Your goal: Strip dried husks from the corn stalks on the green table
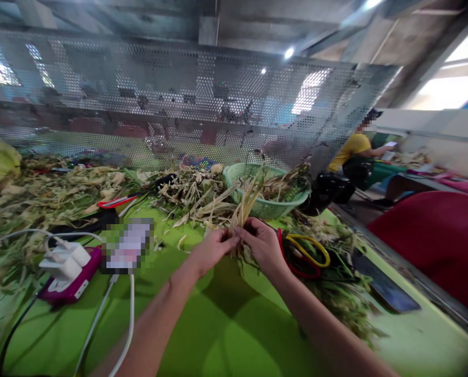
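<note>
Both my hands meet over the green table, pinching a bundle of dried plant stalks that fans upward. My left hand grips its lower end from the left, fingers closed. On the other side my right hand is closed on the same bundle, thumb and fingertips near the left ones. Just behind stands a pale green plastic basket with dry stalks in it. Close to my right hand lie scissors with red and yellow handle loops, partly covered by plant matter.
Left of my arms are a magenta power strip with white chargers, cables and a phone. Dried plants heap along the left and back. Another phone lies right. A perforated metal panel rises behind; a person in yellow sits beyond.
</note>
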Motion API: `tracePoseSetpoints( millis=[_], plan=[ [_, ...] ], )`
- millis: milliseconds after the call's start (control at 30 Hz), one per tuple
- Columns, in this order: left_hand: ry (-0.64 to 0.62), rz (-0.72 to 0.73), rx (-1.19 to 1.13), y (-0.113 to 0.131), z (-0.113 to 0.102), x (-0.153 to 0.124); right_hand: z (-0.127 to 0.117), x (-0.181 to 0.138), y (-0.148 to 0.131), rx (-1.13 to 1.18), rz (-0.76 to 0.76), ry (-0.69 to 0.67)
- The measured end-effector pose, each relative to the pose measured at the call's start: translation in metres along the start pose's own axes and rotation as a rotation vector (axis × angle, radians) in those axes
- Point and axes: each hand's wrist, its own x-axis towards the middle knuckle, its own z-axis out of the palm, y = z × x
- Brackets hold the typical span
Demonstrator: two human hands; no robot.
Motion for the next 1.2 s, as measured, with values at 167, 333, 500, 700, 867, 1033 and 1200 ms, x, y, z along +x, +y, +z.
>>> tracePoseSetpoints(
  millis=[167,333,500,700,867,1033,1200],
  plan=[
    [-0.020,-0.027,-0.041,-0.005,0.005,0.003,0.002,-0.002,0.001,-0.013,0.029,0.009],
    [-0.064,-0.091,-0.101,-0.005,0.010,0.001,0.003,-0.005,-0.005,0.008,0.068,0.006],
    [-0.040,-0.132,-0.053,-0.004,0.009,-0.003,0.003,-0.004,-0.007,0.052,0.081,-0.026],
    [0.020,-0.155,-0.168,0.001,0.007,-0.003,0.003,-0.004,-0.013,0.132,0.064,-0.081],
    [0.028,-0.164,-0.174,0.004,0.006,-0.005,0.002,-0.003,-0.013,0.190,0.081,-0.104],
    [0.029,-0.134,-0.167,0.000,0.005,-0.003,-0.002,-0.002,-0.011,0.200,0.126,-0.132],
    [0.077,-0.125,-0.243,-0.004,0.004,0.004,-0.002,-0.001,-0.012,0.150,0.011,-0.002]
  ],
)
